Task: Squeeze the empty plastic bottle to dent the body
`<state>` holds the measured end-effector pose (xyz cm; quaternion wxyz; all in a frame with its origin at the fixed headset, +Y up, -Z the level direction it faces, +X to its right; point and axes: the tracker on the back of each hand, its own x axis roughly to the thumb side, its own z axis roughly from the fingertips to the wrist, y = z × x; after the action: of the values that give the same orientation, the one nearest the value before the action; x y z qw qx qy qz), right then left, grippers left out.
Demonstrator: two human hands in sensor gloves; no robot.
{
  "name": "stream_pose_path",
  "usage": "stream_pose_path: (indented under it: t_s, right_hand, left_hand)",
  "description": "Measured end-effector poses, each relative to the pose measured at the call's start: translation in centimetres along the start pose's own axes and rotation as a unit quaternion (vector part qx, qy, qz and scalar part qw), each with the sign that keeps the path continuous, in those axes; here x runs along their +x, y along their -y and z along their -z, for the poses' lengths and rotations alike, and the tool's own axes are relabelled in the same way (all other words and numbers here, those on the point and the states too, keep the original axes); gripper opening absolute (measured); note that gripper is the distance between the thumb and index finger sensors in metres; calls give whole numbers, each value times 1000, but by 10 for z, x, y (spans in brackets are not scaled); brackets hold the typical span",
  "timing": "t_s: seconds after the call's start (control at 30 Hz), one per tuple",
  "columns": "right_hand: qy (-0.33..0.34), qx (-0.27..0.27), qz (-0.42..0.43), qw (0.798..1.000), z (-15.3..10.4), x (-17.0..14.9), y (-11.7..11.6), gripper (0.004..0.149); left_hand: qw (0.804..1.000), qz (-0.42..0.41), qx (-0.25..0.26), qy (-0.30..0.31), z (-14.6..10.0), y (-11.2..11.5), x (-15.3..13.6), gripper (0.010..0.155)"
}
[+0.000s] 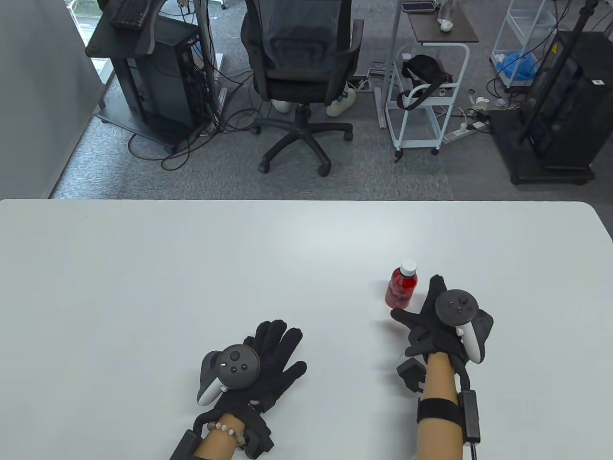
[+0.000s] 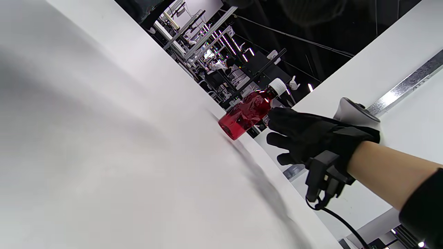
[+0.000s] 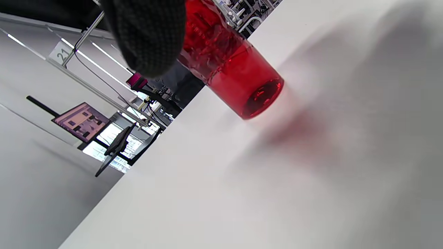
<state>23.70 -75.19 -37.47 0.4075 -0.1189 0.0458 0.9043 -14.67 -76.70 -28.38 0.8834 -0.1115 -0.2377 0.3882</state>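
A small red plastic bottle with a white cap stands upright on the white table, right of centre. It also shows in the left wrist view and close up in the right wrist view. My right hand is open just beside and below the bottle, thumb spread to the left, fingers reaching along its right side; I cannot tell if they touch it. In the left wrist view the right hand is next to the bottle. My left hand rests flat on the table, fingers spread, holding nothing.
Beyond the table's far edge stand an office chair, a computer stand and a white trolley on the floor.
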Motion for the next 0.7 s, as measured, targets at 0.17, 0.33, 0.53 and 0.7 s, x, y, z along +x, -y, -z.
stream_pose_path:
  t_s: [0.17, 0.33, 0.53, 0.7]
  right_hand:
    - [-5, 35, 8, 999, 23, 0, -7, 109]
    - [-3, 22, 64, 998, 34, -1, -14, 112]
    - [13, -3, 39, 999, 42, 9, -18, 104]
    - [20, -22, 29, 999, 46, 13, -30, 92]
  left_hand:
    - [1000, -12, -2, -11, 2, -1, -6, 73]
    - [1000, -13, -2, -11, 2, -1, -6, 71]
    - [1000, -17, -6, -10, 3, 1, -5, 71]
    - [1000, -20, -9, -8, 3, 2, -4, 69]
